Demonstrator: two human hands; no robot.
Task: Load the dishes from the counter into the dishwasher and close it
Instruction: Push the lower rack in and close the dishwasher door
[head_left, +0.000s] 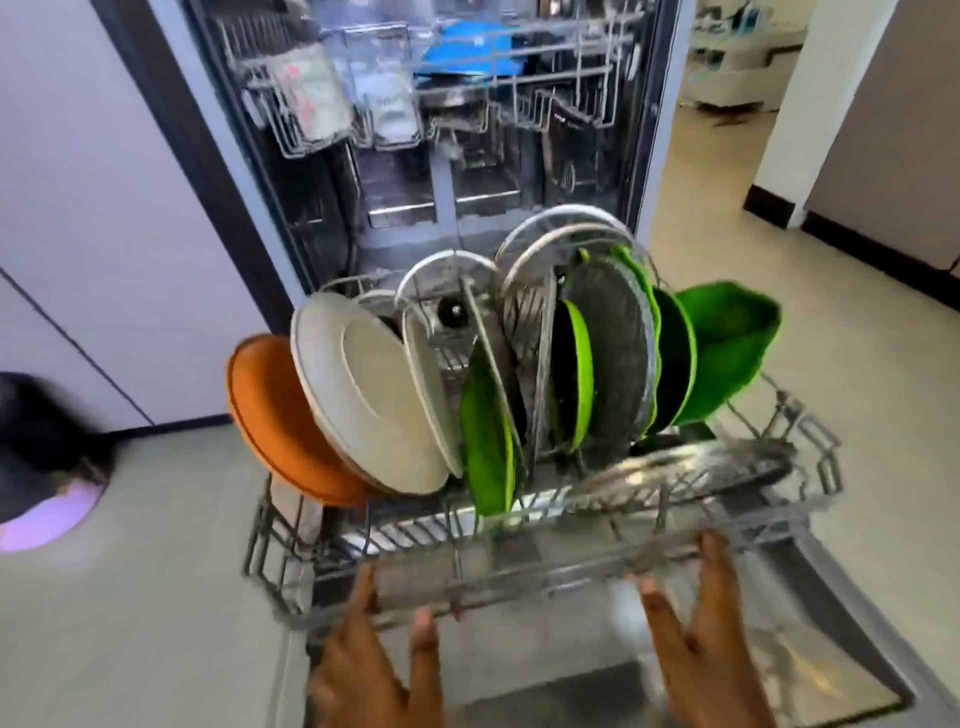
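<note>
The dishwasher (218, 171) stands open with its door (841, 654) folded down. Its lower rack (524, 564) is pulled out over the door and holds upright dishes: an orange plate (280, 431), a white plate (374, 395), green plates (485, 441), clear glass plates (618, 358) and a green bowl (732, 343). A clear dish (691, 467) lies flat near the rack's front. My left hand (379, 670) and my right hand (706, 649) reach forward with straight fingers, the fingertips touching the rack's front rail.
The upper rack (415, 83) holds cups and a blue item (467, 62). White cabinet fronts (78, 208) stand on the left. A dark and purple object (41, 467) is at the left edge. Pale floor (156, 571) runs left and right, with a doorway (727, 104) behind.
</note>
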